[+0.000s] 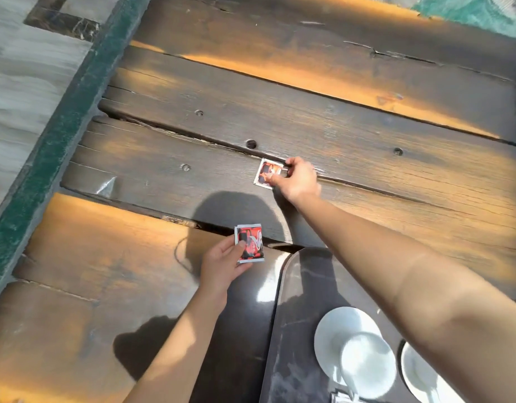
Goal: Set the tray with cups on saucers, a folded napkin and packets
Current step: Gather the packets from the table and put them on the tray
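Two packets, one pinched per hand: left hand (pixel 221 261) packet (pixel 249 242) beside tray (pixel 283 286) edge, right hand (pixel 299 178) packet (pixel 267 173) mid-table.

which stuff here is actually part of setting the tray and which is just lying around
Part of the job:
- red packet held in the left hand
- second red packet on the table, pinched by the right hand
- dark tray
- white cup on its saucer
- second saucer

Just lying about:
- clear scrap on the wooden table
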